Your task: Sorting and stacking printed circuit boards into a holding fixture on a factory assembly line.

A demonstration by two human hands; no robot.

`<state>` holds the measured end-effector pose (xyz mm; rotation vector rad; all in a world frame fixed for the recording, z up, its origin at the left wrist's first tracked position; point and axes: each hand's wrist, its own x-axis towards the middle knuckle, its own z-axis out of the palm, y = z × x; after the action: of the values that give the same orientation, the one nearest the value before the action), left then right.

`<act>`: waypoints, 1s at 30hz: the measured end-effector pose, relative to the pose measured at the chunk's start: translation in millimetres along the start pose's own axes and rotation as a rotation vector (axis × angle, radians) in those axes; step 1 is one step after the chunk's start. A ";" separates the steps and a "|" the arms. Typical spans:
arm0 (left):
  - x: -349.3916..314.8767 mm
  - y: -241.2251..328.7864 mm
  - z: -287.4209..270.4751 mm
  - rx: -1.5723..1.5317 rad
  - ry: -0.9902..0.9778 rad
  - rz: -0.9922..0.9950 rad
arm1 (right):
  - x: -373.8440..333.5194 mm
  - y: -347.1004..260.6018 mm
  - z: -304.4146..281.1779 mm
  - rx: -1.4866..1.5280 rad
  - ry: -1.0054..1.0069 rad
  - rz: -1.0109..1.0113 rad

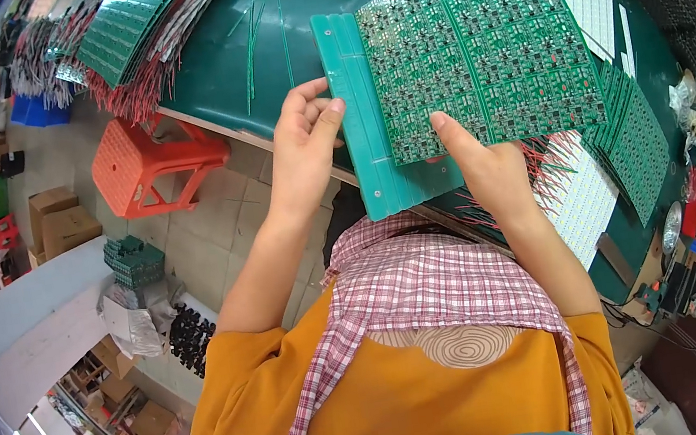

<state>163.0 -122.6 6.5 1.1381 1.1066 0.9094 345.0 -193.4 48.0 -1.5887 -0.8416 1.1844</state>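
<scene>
In front of me, my right hand (490, 166) grips a large green circuit board panel (423, 55) by its near edge, thumb on top and fingers hidden beneath. Rows of small dark components cover the panel. Under its left side lies a teal grooved plate (359, 118) with small screws near its corners. My left hand (308, 138) is closed on the plate's left edge, the thumb against the face and the other fingers curled. Panel and plate overlap, slightly tilted; whether they touch along their whole length is hidden.
The green table (214, 85) carries stacked boards with red and white wires (136, 38), thin green strips (254, 53), more circuit panels (635, 137) and white panels (582, 207). An orange stool (149, 165) stands at the left. Cardboard boxes (64, 223) sit on the floor beyond.
</scene>
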 end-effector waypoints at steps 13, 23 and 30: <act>-0.5 3.0 6.4 -0.134 -0.063 -0.005 | -6.3 10.7 5.1 -0.834 -0.170 -0.610; 3.0 -0.5 7.7 -0.120 -0.058 0.027 | 25.8 38.5 -5.7 0.453 -0.165 0.234; 4.6 -4.3 6.6 -0.143 -0.028 0.014 | 11.2 12.8 9.8 0.106 -0.023 0.147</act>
<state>170.5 -120.6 1.7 1.0388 0.9962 0.9648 338.8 -184.5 31.6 -1.5738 -0.6740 1.3319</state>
